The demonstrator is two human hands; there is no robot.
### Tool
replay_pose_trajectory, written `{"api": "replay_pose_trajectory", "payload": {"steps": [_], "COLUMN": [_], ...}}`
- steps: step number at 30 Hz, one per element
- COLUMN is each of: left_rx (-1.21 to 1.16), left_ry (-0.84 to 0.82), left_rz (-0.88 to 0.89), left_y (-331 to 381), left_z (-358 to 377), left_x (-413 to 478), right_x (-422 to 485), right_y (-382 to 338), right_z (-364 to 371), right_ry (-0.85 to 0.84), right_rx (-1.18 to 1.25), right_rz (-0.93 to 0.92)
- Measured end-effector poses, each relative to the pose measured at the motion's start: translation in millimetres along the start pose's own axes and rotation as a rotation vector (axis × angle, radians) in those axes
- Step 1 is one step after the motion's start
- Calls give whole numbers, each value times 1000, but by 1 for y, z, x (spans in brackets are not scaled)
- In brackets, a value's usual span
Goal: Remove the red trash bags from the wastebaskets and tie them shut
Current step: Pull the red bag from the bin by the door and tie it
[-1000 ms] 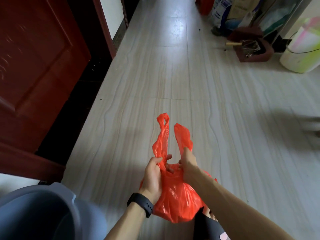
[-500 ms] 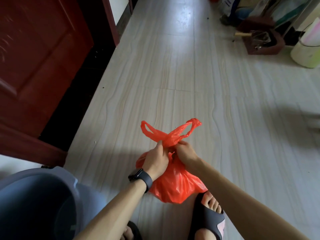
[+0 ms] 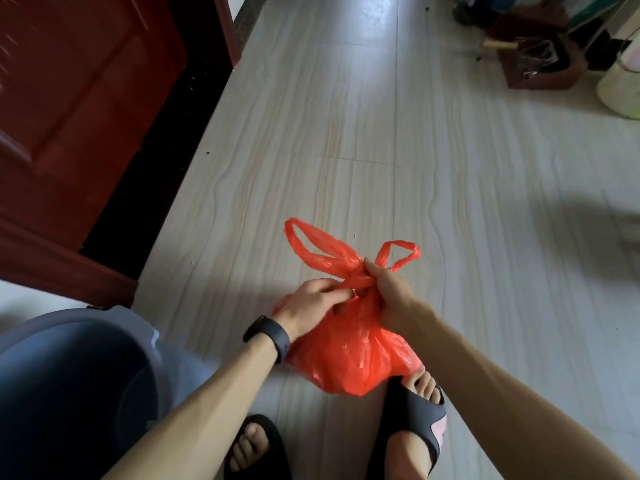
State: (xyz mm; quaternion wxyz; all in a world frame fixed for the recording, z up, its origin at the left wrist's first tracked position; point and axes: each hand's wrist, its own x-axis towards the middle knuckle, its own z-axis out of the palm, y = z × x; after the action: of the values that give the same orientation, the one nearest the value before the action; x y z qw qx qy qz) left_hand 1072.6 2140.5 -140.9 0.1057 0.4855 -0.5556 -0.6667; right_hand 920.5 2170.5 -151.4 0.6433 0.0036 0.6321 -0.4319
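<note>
So the red trash bag is down at 6 o'clock, wastebasket at 8. Both the left hand and right hand pinch its crossed handles. Looks thin, light and slippery, so grip close to that crossing.

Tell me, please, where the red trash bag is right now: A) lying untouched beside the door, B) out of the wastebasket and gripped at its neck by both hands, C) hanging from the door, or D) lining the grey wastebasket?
B: the left hand and right hand both grip the neck of the red trash bag, its handle loops crossed above them, beside the grey wastebasket.
</note>
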Motion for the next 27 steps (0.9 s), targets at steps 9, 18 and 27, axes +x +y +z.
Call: {"api": "replay_pose_trajectory", "payload": {"steps": [9, 18, 27], "left_rx": [-560, -497, -123], "left_ry": [-317, -326, -188], "left_rz": [-317, -425, -357], "left_y": [-4, -1, 8], "left_z": [-26, -34, -26], "left_x": [5, 6, 18], "right_x": [-18, -15, -5], "right_y": [-6, 2, 22], "right_z": [-10, -18, -23], "right_ry": [-337, -94, 239], "right_rx": [-6, -983, -705], "right_rz": [-5, -584, -642]}}
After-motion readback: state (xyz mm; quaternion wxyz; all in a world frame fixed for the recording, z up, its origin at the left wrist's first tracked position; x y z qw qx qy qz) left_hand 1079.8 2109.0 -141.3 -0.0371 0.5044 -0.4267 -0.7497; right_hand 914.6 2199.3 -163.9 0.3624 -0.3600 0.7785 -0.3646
